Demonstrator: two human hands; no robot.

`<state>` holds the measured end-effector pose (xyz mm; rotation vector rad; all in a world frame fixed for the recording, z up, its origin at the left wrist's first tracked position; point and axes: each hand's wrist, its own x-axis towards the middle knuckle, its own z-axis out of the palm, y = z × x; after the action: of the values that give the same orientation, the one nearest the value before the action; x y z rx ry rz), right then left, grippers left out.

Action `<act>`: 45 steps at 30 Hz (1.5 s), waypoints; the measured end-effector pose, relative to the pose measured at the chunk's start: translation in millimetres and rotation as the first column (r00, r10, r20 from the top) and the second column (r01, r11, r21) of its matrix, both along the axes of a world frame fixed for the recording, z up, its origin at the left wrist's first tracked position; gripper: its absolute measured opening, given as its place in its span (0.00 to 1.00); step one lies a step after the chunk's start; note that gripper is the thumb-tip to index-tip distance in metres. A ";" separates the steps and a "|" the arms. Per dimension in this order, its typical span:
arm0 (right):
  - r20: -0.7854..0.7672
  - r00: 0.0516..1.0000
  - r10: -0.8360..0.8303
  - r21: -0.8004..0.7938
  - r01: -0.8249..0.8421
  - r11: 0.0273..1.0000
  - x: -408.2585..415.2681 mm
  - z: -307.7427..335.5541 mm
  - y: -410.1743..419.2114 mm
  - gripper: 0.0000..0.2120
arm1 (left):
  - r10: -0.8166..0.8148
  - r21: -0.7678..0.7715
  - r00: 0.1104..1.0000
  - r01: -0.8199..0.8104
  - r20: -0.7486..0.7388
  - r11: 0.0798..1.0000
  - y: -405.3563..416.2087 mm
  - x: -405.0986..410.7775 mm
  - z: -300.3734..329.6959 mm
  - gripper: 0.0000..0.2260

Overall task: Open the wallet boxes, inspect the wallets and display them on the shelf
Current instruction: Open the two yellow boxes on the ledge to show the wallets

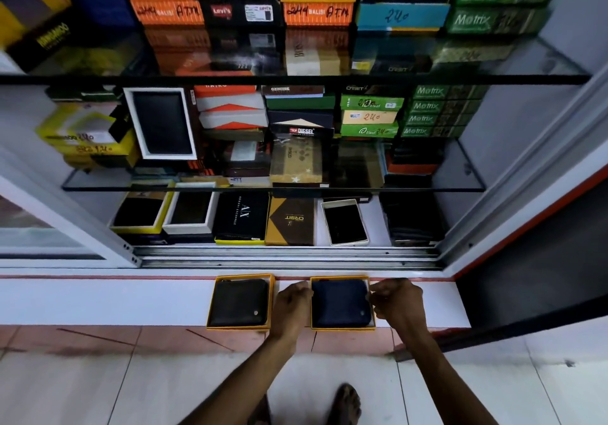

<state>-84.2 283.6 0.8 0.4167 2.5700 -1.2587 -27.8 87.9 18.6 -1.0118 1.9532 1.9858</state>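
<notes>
Two yellow boxes open on the ledge (131, 299) | left hand (291, 306) and right hand (396, 303) grip the navy wallet's box (342, 327) | black wallet (238, 303) waits — shelving remains.

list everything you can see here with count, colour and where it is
open wallet boxes: 2, yellow-orange rims, side by side on the white ledge in front of the cabinet
black wallet: 1, in the left box
navy wallet: 1, in the right box
white ledge: 1, below the cabinet's sliding track
glass shelves: 2, dark-edged, inside the cabinet
stacked boxes: many, orange, yellow, green, blue, black, on the top and middle shelves
displayed boxes: about six, mostly black, one brown, cabinet floor
floor tiles: pale, with a reddish strip by the ledge
foot: 1, bottom centre
left hand: on the navy wallet's box, left side
right hand: on its right side
</notes>
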 end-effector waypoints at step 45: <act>0.120 0.893 0.435 -0.630 -0.270 0.728 -7.1 123.2 -172.1 0.13 | 0.294 0.166 0.954 -0.281 -0.060 0.945 -162.6 44.0 88.2 0.11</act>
<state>-91.3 111.5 124.0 -0.0518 1.7724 -1.6330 16.1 -74.7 106.9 -1.2524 1.7356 2.3285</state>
